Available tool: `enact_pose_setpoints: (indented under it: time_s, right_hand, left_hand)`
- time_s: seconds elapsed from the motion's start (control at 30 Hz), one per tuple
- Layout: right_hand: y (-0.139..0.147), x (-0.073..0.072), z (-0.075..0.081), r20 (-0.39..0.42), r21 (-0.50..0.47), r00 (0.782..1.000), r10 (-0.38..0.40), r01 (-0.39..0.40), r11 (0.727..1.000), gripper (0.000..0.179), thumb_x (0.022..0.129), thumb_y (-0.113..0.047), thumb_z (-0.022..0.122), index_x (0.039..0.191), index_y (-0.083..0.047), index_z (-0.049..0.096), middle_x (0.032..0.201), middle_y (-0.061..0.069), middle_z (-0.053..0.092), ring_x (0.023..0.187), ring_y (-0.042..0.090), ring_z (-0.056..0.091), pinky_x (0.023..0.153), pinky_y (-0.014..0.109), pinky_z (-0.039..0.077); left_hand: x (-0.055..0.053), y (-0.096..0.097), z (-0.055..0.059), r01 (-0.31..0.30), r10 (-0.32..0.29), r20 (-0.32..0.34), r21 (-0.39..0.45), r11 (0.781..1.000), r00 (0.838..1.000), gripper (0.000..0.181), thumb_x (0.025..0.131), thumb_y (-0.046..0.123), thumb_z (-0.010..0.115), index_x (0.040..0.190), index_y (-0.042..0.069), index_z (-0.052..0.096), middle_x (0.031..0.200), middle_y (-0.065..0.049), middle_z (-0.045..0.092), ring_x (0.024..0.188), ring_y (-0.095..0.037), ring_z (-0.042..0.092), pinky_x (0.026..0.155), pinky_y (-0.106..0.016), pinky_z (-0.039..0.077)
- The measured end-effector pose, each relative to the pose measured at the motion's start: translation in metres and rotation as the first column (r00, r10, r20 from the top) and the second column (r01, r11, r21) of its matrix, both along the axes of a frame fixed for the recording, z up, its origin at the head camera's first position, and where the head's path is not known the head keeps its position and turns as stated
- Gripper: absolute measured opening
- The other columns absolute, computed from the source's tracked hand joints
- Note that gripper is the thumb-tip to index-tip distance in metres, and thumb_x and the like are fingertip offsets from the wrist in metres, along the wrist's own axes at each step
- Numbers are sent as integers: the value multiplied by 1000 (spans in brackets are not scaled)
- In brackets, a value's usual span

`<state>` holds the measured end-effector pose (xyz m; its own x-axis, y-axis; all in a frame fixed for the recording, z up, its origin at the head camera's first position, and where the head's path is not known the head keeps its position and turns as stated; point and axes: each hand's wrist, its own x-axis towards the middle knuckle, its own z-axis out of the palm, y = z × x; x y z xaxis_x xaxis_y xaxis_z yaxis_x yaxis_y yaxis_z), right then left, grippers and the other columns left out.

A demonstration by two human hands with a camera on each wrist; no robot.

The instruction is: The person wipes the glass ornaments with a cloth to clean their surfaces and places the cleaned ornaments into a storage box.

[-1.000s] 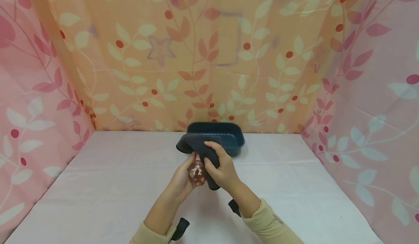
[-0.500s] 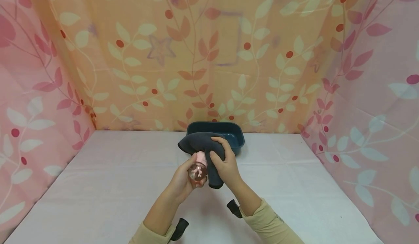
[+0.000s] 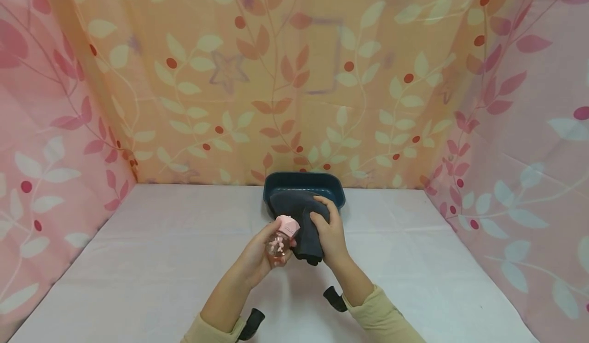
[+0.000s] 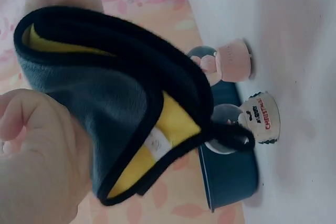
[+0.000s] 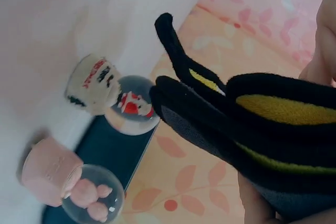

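In the head view my left hand (image 3: pixel 256 257) grips a small snow globe (image 3: pixel 287 226) with a pink faceted base and pink figures in its glass ball. My right hand (image 3: pixel 335 238) holds a folded dark grey microfibre cloth (image 3: pixel 311 235) just to the right of the globe. Black edging, a yellow inner side and a loop show on the cloth (image 4: pixel 115 95) in the left wrist view. There the left hand (image 4: pixel 42 161) is partly seen, and the held globe is mostly hidden.
A dark blue tray (image 3: pixel 339 198) stands at the back of the white table (image 3: pixel 184 241). In the right wrist view, a pink-based snow globe (image 5: pixel 50 174) and a white-based Christmas one (image 5: pixel 92 85) stand before it. Patterned fabric (image 3: pixel 294 77) encloses the back and sides.
My right hand has drawn the cloth off the globe toward the right and down. The pink base, mostly covered before, now shows fully. The left hand has stayed nearly still.
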<state>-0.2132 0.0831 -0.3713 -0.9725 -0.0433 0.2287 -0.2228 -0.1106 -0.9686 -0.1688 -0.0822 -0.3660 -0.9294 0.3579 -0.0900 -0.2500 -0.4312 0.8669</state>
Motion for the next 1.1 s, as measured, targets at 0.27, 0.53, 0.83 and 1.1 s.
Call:
enact_pose_setpoints:
  time_s: [0.27, 0.53, 0.83, 1.1]
  right_hand:
    - [7, 9, 2, -148, 66, 986, -74, 85, 994, 39, 95, -5, 48, 134, -5, 47, 133, 13, 46, 107, 25, 53, 84, 29, 47]
    - [-3, 16, -9, -775, 198, 630, -46, 312, 929, 41, 84, 4, 55, 125, 0, 52, 101, 20, 61, 71, 20, 57, 59, 27, 50]
    - [-11, 7, -11, -926, 327, 327, 190, 443, 835, 29, 99, -19, 46, 123, -6, 51, 92, 15, 69, 87, 30, 59, 72, 41, 53]
    - [-13, 7, -14, -870, 300, 485, 91, 372, 879, 37, 86, -5, 57, 123, -6, 54, 100, 20, 61, 81, 28, 57, 65, 37, 52]
  left_hand:
    - [-1, -2, -3, -111, 111, 5, -83, 990, 994, 45, 102, 41, 46, 120, 0, 50, 85, -5, 57, 60, -12, 61, 57, -21, 51]
    - [1, 0, -5, -77, 77, -5, -18, 997, 997, 44, 105, 42, 38, 115, 5, 58, 85, -2, 65, 71, -12, 67, 62, -26, 55]
    - [3, 4, -1, -85, 85, -5, -28, 996, 996, 52, 107, 42, 28, 73, 16, 58, 66, 4, 53, 58, -8, 53, 51, -20, 43]
    - [3, 5, -4, -68, 67, -29, -43, 997, 997, 44, 106, 41, 29, 93, 10, 58, 68, 1, 56, 52, -6, 52, 50, -18, 41]
